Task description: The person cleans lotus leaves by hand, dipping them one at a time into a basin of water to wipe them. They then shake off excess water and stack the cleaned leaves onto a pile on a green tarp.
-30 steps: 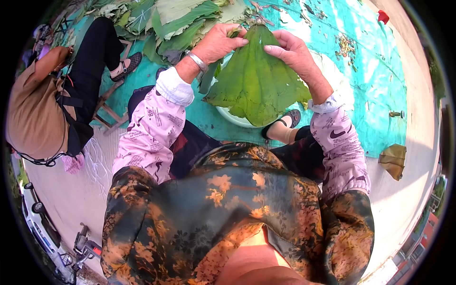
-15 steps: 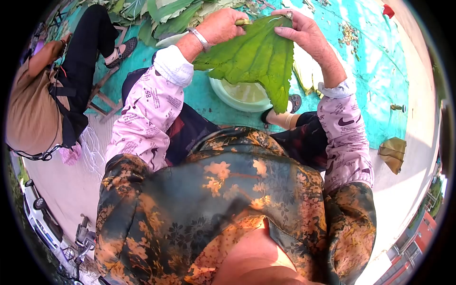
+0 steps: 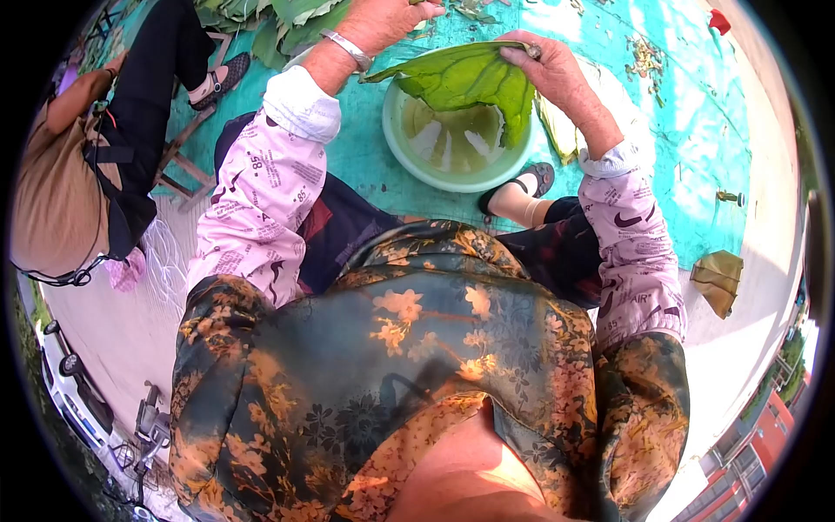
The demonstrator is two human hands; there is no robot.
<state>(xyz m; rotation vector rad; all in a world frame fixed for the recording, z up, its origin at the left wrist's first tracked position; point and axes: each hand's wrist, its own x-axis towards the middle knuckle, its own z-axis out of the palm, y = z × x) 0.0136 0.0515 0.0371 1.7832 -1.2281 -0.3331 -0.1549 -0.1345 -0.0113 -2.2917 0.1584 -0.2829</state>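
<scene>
A large green leaf (image 3: 474,76) hangs from my right hand (image 3: 557,74), which pinches its stem end between thumb and fingers. The leaf droops over a pale green basin (image 3: 404,161) holding some liquid. My left hand (image 3: 387,22) is up at the top edge of the view, away from the leaf, its fingers closed; what they hold, if anything, is too small to make out. Right of the basin, paler leaves (image 3: 561,130) lie under my right wrist.
More leaves (image 3: 300,26) are piled at the top left on the teal sheet (image 3: 670,165). A person in black trousers (image 3: 156,87) sits at the left beside a wooden frame (image 3: 187,157). Leaf scraps (image 3: 645,63) lie at the upper right; a brown leaf piece (image 3: 718,280) is at the right.
My left hand has come off the leaf and moved up and left. The leaf has swung from spread between both hands to hanging from my right hand, showing more of the basin.
</scene>
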